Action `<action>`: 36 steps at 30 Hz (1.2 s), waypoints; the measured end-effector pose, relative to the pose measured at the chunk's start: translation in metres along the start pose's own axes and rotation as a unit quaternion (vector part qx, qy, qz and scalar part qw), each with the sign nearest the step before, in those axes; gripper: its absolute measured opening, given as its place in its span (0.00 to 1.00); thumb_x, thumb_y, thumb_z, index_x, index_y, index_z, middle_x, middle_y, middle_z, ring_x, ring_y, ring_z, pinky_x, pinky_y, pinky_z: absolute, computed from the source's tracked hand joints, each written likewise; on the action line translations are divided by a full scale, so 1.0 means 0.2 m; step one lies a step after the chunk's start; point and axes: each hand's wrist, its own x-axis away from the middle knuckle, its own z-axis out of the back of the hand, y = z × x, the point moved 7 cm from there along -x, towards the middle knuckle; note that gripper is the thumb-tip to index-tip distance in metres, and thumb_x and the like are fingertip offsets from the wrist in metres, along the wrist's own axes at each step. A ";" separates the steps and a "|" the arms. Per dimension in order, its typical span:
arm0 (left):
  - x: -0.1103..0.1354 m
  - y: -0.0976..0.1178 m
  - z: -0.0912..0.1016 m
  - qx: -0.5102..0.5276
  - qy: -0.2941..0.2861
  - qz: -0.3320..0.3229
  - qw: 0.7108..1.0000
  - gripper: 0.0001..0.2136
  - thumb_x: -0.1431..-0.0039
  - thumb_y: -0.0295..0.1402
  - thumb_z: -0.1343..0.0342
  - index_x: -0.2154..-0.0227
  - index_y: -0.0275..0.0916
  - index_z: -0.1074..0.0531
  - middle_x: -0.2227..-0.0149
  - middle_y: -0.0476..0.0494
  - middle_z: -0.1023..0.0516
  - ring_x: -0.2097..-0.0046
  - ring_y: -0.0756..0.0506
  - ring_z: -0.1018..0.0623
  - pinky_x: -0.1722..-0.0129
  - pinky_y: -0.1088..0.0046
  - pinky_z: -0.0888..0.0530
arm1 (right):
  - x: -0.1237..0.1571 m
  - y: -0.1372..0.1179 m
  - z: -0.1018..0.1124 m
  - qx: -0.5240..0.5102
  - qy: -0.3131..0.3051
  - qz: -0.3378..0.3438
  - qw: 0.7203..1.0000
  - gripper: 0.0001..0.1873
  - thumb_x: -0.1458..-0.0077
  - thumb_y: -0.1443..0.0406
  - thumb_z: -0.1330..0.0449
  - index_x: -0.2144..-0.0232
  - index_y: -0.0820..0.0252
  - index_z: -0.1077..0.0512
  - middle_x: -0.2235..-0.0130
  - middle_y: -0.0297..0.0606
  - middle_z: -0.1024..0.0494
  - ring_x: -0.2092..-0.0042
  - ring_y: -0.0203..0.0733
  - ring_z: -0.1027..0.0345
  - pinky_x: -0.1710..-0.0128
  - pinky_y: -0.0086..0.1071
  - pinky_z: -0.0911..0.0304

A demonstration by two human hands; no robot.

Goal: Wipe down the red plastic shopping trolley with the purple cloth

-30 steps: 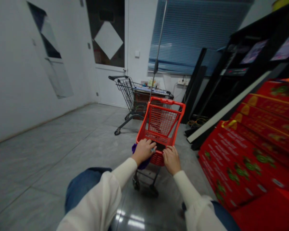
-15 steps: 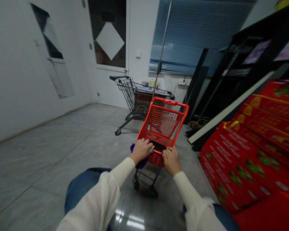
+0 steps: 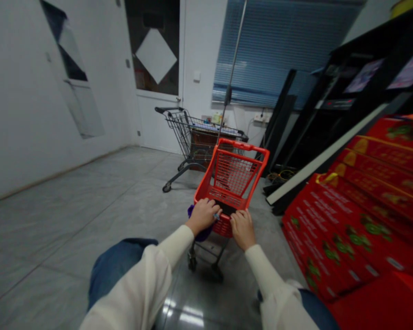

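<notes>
A small red shopping cart (image 3: 236, 172) stands in front of me, tilted in the view. My left hand (image 3: 203, 216), with a ring on a finger, is curled over the near rim of its basket. A purple cloth (image 3: 203, 234) shows beneath and beside that hand, bunched against the basket. My right hand (image 3: 242, 228) grips the same rim a little to the right, fingers bent over the edge. Between the hands lies a dark patch (image 3: 226, 208) at the rim; I cannot tell what it is. My palms hide part of the basket.
Behind the red cart stands a larger dark wire shopping cart (image 3: 181, 137). Stacked red boxes (image 3: 354, 229) rise on the right, beside a leaning pale board (image 3: 325, 153). A white door (image 3: 158, 121) and a window blind (image 3: 282, 50) are at the back.
Both hands stay on the cart's rim, with the right hand's fingers shifted slightly. The whole view has moved a little; the cart has hardly moved.
</notes>
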 end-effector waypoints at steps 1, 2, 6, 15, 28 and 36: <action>0.00 -0.05 0.01 -0.003 -0.004 0.003 1.000 0.16 0.30 0.40 0.56 0.64 0.41 0.24 0.63 0.41 0.24 0.58 0.42 0.29 0.60 0.65 0.34 | 0.00 0.00 0.00 -0.001 0.003 0.000 1.000 0.17 0.34 0.66 0.55 0.68 0.55 0.28 0.64 0.37 0.24 0.53 0.43 0.38 0.35 0.45 0.55; 0.00 -0.09 0.02 -0.007 -0.004 0.015 1.000 0.16 0.31 0.39 0.55 0.64 0.40 0.24 0.63 0.40 0.24 0.59 0.42 0.29 0.59 0.64 0.34 | 0.00 -0.01 0.00 -0.001 0.008 -0.003 1.000 0.17 0.34 0.66 0.55 0.68 0.55 0.28 0.65 0.36 0.24 0.53 0.43 0.38 0.35 0.45 0.55; 0.01 -0.14 0.04 -0.022 0.014 0.070 0.997 0.16 0.31 0.37 0.55 0.66 0.38 0.23 0.64 0.39 0.24 0.59 0.42 0.28 0.58 0.64 0.34 | 0.00 -0.09 -0.01 0.009 0.026 -0.031 0.999 0.16 0.34 0.67 0.54 0.68 0.56 0.27 0.65 0.37 0.24 0.54 0.45 0.38 0.35 0.45 0.55; 0.01 -0.19 0.06 0.002 -0.059 -0.009 0.998 0.17 0.31 0.40 0.55 0.64 0.40 0.22 0.64 0.41 0.22 0.61 0.44 0.26 0.58 0.67 0.33 | -0.10 -0.07 0.01 0.032 -0.002 0.015 0.999 0.18 0.35 0.65 0.54 0.54 0.58 0.26 0.48 0.44 0.25 0.44 0.44 0.37 0.38 0.41 0.49; 0.03 -0.22 0.07 0.007 -0.061 0.026 0.998 0.19 0.31 0.41 0.57 0.62 0.39 0.22 0.62 0.41 0.21 0.59 0.44 0.25 0.58 0.67 0.32 | -0.23 -0.07 -0.15 0.019 0.032 0.006 0.999 0.19 0.34 0.62 0.55 0.50 0.57 0.27 0.38 0.45 0.34 0.31 0.50 0.55 0.35 0.48 0.47; 0.01 -0.40 0.10 -0.012 -0.064 0.084 0.994 0.20 0.30 0.39 0.57 0.65 0.37 0.21 0.63 0.39 0.20 0.59 0.44 0.24 0.56 0.66 0.32 | -0.19 -0.12 -0.14 0.047 0.018 -0.014 0.999 0.17 0.35 0.62 0.51 0.50 0.57 0.27 0.39 0.46 0.35 0.31 0.52 0.56 0.36 0.46 0.46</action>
